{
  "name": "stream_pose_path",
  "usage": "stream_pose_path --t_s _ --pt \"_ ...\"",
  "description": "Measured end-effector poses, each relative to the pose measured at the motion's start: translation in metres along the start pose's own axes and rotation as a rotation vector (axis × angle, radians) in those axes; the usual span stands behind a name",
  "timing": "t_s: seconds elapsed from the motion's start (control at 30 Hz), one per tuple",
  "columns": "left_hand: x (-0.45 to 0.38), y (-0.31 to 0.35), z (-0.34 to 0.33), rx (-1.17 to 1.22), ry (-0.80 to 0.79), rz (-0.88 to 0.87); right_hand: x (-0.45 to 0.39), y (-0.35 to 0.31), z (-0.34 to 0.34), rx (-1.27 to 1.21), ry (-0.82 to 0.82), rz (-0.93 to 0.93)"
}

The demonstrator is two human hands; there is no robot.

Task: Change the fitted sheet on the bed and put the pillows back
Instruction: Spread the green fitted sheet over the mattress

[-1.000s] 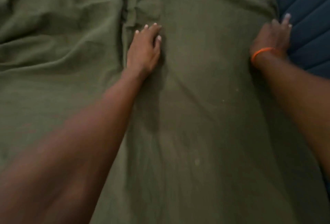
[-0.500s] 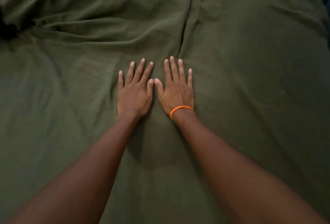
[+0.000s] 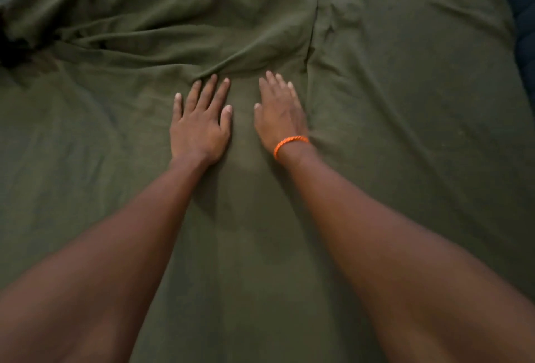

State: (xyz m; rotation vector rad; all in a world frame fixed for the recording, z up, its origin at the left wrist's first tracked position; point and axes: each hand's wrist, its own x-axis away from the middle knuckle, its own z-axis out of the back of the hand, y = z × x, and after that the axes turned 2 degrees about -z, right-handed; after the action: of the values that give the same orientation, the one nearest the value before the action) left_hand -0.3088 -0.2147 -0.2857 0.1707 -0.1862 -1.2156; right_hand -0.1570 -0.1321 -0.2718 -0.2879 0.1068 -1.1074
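- Left hand (image 3: 199, 128) lies flat on the olive fitted sheet (image 3: 405, 137), fingers straight and slightly spread.
- Right hand (image 3: 279, 115), wearing an orange bracelet (image 3: 290, 144), rests beside it, fingers straight and close together.
- Sheet folds bunch at 12 o'clock, touching the left fingertips.

sheet (image 3: 405, 145): matt olive cloth, creased | wristband (image 3: 290, 142): orange braided cord

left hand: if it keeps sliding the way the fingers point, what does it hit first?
Probably the raised fold in the green sheet, which lies right at the fingertips of the left hand. More bunched folds lie behind it.
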Motion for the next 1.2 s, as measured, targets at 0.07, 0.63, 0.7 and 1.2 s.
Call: stream_pose_path --t_s 0.07,0.63,0.7,1.2 --pt "0.0 -0.011 0.003 0.015 -0.005 -0.007 0.021 -0.016 -0.023 0.004 -0.019 -0.056" --pt "-0.013 -0.027 0.041 -0.03 -0.072 0.201 -0.015 -0.095 -0.001 -0.533 -0.254 -0.067" --pt "0.004 0.002 0.045 -0.017 0.067 0.214 0.019 -0.086 0.007 -0.708 -0.052 -0.209" --pt "0.321 0.283 -0.056 0.203 -0.224 -0.434 0.359 0.189 0.029 -0.093 0.24 -0.612"
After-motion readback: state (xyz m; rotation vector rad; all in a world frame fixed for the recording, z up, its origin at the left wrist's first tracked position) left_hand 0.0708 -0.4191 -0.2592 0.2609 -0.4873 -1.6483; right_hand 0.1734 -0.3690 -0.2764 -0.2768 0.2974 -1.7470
